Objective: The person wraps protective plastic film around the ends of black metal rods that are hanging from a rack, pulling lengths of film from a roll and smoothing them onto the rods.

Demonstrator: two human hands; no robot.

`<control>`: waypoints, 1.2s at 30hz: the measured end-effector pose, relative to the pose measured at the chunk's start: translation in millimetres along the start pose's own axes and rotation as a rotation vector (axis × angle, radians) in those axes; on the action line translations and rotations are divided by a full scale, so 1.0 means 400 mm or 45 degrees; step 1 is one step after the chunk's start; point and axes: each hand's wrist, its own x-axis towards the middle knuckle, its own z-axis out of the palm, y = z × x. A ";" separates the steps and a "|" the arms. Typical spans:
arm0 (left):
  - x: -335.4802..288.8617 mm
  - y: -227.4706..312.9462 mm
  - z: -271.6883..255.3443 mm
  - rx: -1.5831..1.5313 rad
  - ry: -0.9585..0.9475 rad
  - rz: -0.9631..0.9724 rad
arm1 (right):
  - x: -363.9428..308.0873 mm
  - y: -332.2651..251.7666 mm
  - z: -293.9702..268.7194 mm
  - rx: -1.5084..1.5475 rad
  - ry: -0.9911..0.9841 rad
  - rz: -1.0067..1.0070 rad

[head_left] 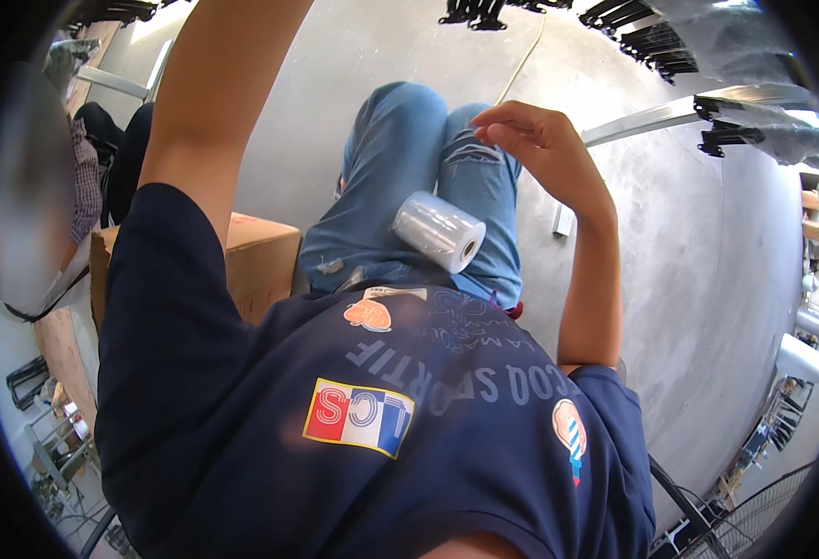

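A roll of clear plastic film (433,230) lies tilted across my lap, on my blue jeans (395,149), its hollow core facing right. My right hand (540,149) is raised over my right knee, beyond the roll and apart from it. Its fingers are loosely bent, the thumb apart from them, and nothing shows in its grasp. My left forearm (232,74) reaches up past the top edge of the picture, so the left hand is out of sight.
A cardboard box (260,265) stands at my left side. Black parts (731,126), some wrapped in clear plastic, hang at the upper right near a metal rail (642,119). Someone in a checked sleeve (85,182) is at the far left. A wire fan (763,512) stands lower right.
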 end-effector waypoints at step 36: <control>-1.124 0.075 -0.001 0.846 2.174 -0.512 | 0.046 0.074 0.181 0.739 -0.260 0.026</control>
